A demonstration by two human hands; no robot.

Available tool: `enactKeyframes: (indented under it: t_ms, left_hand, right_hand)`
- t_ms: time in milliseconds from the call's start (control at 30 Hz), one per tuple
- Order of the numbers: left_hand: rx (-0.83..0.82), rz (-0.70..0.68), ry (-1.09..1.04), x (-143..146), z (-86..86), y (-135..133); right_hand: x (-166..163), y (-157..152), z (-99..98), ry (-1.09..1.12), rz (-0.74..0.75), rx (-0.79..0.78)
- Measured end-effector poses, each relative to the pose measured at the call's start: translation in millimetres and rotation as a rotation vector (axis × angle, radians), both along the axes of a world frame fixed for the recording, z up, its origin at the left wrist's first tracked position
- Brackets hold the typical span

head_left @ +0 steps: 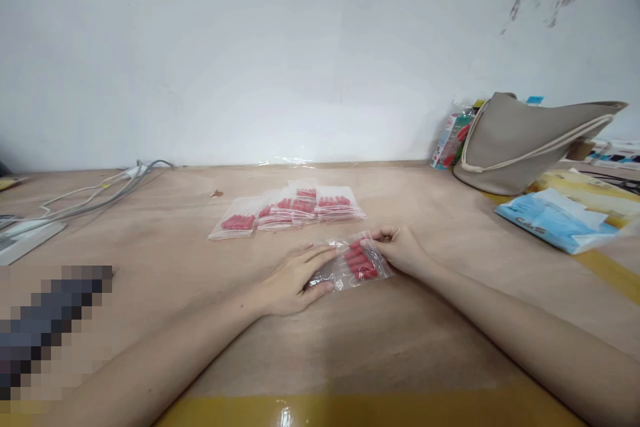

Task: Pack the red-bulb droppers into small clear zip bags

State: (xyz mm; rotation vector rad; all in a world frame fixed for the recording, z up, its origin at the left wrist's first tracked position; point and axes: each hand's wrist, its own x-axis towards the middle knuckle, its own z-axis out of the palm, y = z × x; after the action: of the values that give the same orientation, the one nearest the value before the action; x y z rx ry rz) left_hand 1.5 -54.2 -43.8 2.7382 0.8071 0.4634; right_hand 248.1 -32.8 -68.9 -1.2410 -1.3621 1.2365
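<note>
A small clear plastic bag with red pieces inside point(356, 263) lies flat on the wooden table point(410, 340). My left hand point(295, 280) rests on the bag's left end, fingers stretched flat over the plastic. My right hand point(400, 248) pinches the bag's right end with curled fingers. Just behind, a pile of several similar filled bags point(290, 211) lies spread across the table.
A beige bag with a rope handle point(520, 143) stands at the back right, a printed packet point(450, 137) beside it. A blue and white pack point(555, 220) lies at the right. Grey cables point(100, 190) and a flat white device point(25, 239) sit at the left.
</note>
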Motion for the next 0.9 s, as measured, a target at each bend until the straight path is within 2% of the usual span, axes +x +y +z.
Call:
enactKeyframes:
  t_ms: [100, 300, 333, 400, 500, 600, 667, 733, 800, 867, 900]
  left_hand:
    - [0.001, 0.009, 0.007, 0, -1.1, 0]
    - [0.001, 0.008, 0.003, -2, -3.0, 1]
    - [0.006, 0.005, 0.004, -2, -3.0, 1]
    - [0.019, -0.006, 0.01, -2, -2.4, 1]
    - [0.026, -0.034, 0.034, -2, -0.3, 1]
    - [0.016, -0.099, 0.058, -2, 1.1, 4]
    - [0.05, -0.122, 0.078, -2, 0.0, 9]
    - [0.159, -0.025, 0.052, -2, -3.1, 16]
    - [0.291, 0.157, -0.038, -3, -7.1, 24]
    - [0.349, 0.299, -0.121, -2, -10.6, 29]
    - [0.342, 0.32, -0.138, -1, -11.7, 31]
  right_hand:
    - [-2, 2, -1.2, -0.065, -0.047, 0.09]
    - [5, 7, 2.7, -0.061, 0.305, 0.106]
    - [8, 7, 3.2, -0.07, 0.311, 0.085]
    - [13, 8, 4.1, -0.102, 0.226, 0.06]
    - [18, 7, 5.8, -0.185, 0.076, 0.164]
    - [19, 5, 8.0, -0.343, 0.149, 0.319]
    - [18, 4, 8.3, -0.478, 0.208, 0.362]
    - [17, 4, 7.4, -0.556, 0.192, 0.37]
    - [16, 5, 5.9, -0.582, 0.112, 0.361]
    - [14, 5, 4.5, -0.6, 0.039, 0.335]
    - [14, 4, 4.0, -0.608, 0.022, 0.324]
